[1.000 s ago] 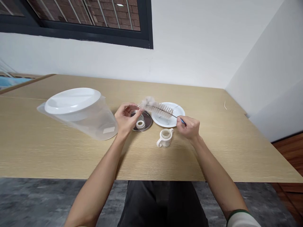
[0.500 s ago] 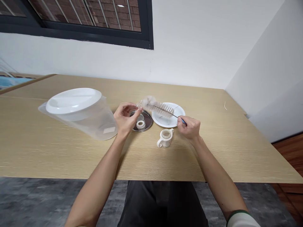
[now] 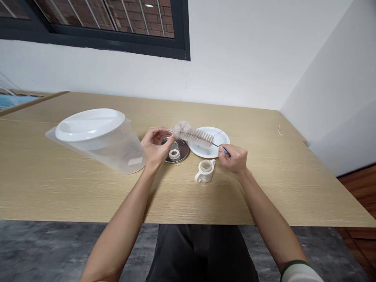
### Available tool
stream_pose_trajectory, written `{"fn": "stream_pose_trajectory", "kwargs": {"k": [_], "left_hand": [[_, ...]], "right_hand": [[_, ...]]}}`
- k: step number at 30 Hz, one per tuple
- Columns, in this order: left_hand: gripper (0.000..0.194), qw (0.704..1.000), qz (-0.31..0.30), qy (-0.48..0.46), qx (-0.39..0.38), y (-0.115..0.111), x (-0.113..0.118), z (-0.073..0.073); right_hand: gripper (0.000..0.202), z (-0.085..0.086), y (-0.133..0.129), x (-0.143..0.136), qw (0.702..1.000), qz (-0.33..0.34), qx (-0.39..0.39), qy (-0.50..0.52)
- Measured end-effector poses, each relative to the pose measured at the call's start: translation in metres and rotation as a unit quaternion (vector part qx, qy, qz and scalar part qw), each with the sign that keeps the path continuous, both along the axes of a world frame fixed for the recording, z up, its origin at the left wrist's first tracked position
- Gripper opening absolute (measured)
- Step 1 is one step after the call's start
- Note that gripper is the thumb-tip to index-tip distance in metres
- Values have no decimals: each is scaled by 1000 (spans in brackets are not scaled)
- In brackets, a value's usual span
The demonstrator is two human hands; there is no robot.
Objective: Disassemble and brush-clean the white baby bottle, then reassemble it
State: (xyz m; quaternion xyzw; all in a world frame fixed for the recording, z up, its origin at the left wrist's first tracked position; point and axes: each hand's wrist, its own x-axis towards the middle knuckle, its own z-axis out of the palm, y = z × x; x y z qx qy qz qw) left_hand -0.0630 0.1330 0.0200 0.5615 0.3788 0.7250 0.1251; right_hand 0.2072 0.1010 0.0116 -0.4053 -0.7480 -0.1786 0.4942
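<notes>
Brush (image 3: 197, 136) held up in front of you, you sit at a wide, pale wooden table (image 3: 273, 176), with a white wall (image 3: 235, 55) and a dark-framed window (image 3: 117, 39) beyond it. Largest on the tabletop is the clear plastic jug (image 3: 117, 150) on your left, topped by a white lid (image 3: 91, 125); its base comes just beside your left wrist. Near the middle lies a white plate (image 3: 223, 141), and left of it, close to its edge, a round metal tray (image 3: 184, 151).

Your right hand (image 3: 234, 158) is closed around the brush's blue handle. The brush slants over the plate and the tray's near side of it, its pale, fluffy end reaching your left fingertips. Your left hand (image 3: 155, 148) is curled over the tray, thumb and fingers pinching a small clear piece (image 3: 171, 132); its shape is hard to make out behind them.

Nearer you than the plate, a two-handled cup (image 3: 205, 176) stands open-side up on the wood. Smaller yet, a white ring (image 3: 174, 154) sits on the tray. Thinnest is a white strip (image 3: 279, 131), far off to your right.
</notes>
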Motion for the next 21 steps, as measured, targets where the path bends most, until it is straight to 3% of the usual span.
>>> {"fn": "stream_pose_trajectory", "kwargs": {"k": [9,16,21], "left_hand": [[37,1000,9,10,-7,-2,2,1],[36,1000,4,6,-3,0,0,0],[37,1000,11,13,-16,-1,0,-1]], "right_hand": [[34,-2,3,3,998,-57,-26,29],[32,0,1,0,1000,-9,-14,-2],[34,0,-1,-1,1000,-16,-24,0]]}}
